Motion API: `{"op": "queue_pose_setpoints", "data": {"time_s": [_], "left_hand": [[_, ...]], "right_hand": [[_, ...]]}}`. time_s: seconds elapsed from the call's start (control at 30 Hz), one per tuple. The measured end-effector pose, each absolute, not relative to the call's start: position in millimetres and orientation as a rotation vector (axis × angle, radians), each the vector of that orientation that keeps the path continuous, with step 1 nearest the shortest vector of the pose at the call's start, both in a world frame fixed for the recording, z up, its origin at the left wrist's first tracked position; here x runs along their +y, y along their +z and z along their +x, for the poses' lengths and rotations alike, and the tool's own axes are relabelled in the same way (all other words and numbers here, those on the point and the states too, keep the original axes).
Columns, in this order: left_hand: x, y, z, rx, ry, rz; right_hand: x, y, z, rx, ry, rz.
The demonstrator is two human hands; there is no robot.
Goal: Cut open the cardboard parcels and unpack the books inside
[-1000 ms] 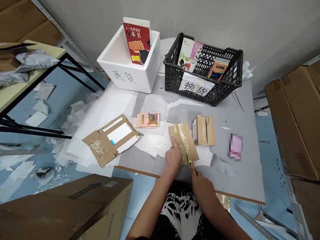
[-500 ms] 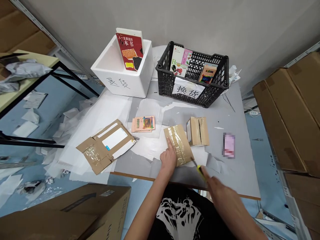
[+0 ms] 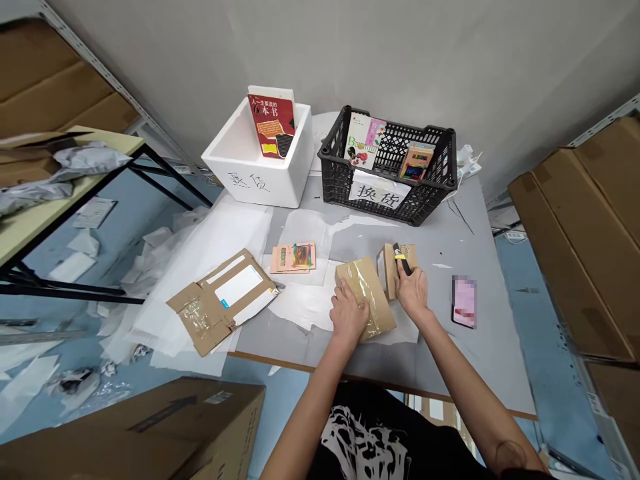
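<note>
A flat cardboard box [image 3: 383, 312] with clear tape down its middle lies near the table's front edge. My left hand [image 3: 349, 310] grips it from above, fingers bent over its left part. In my right hand [image 3: 413, 290] is a yellow-and-black utility knife [image 3: 402, 259], its tip end pointing away from me. The knife sits over a smaller cardboard box [image 3: 389, 270], partly hidden by that hand; whether the knife rests on it I cannot tell. To the left, an opened-out cardboard mailer [image 3: 203, 319] with white labels lies flat. Orange-pink booklets [image 3: 293, 257] lie on white paper behind.
A white foam box [image 3: 255, 180] holding a red book [image 3: 273, 123] stands at the back. Beside it is a black plastic crate [image 3: 333, 177] with books inside. A phone [image 3: 465, 301] lies on the right. A large carton [image 3: 150, 427] stands at the front left.
My right hand has moved forward with the knife, from the taped box's near corner to over the smaller box. My left hand has gone from pointing to a fuller grip. The view has shifted slightly.
</note>
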State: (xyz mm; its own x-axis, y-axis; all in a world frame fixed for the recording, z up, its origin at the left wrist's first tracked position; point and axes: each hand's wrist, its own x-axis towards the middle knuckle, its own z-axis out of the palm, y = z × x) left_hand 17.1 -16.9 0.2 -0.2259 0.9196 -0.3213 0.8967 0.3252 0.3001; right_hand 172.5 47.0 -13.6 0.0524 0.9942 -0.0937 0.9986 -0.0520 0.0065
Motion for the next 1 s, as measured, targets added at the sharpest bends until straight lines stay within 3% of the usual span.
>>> {"op": "queue_pose_setpoints", "data": {"time_s": [0.1, 0.2, 0.57, 1.0], "left_hand": [[-20.0, -2.4, 16.4, 2.107, 0.107, 1.551], [-23.3, -3.0, 13.7, 2.054, 0.152, 1.483], [-10.4, -2.2, -30.5, 2.03, 0.133, 1.555], [0.7, 3.7, -16.5, 2.119, -0.073, 1.744]], "right_hand": [[30.0, -10.5, 165.9, 2.362, -0.158, 2.2], [5.2, -14.8, 149.4, 2.494, -0.46, 2.096], [-17.6, -32.6, 100.0, 1.987, -1.155, 2.235], [-21.3, -34.9, 95.6, 1.832, -1.243, 2.283]]}}
